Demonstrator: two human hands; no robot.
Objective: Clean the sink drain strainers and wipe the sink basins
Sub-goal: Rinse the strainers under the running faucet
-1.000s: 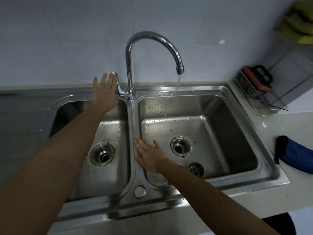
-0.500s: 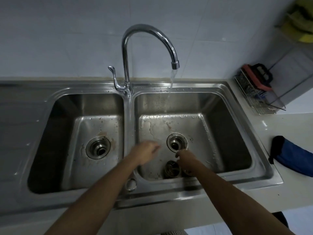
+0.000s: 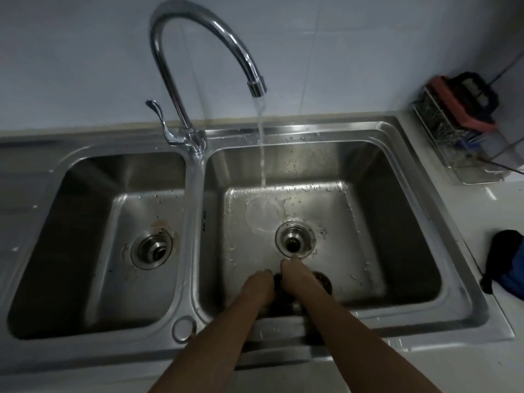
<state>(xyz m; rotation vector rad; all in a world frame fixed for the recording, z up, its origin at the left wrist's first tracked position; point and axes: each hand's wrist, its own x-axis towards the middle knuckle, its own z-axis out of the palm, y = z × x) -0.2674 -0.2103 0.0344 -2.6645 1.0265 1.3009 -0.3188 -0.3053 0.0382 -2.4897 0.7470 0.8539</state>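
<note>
Both hands, left hand (image 3: pixel 259 285) and right hand (image 3: pixel 295 279), meet over the loose strainer (image 3: pixel 321 282) at lower centre of the right basin (image 3: pixel 397 222); whether the fingers are closed cannot be told. Lift it level, then rinse under the running water (image 3: pixel 262 154).

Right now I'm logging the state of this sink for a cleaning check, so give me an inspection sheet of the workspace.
Surface: steel double sink; brownish residue on the left basin floor, specks on the right basin floor.
Job's things: strainer lying loose on the right basin floor, partly hidden by the hands; right drain open; left drain seated.
Clutter: wire caddy and blue cloth on the counter.
Hands: left hand and right hand low in the right basin at the strainer; grip unclear.
Cables: nothing seen.
Surroundings: faucet running into the right basin; tiled wall.
</note>
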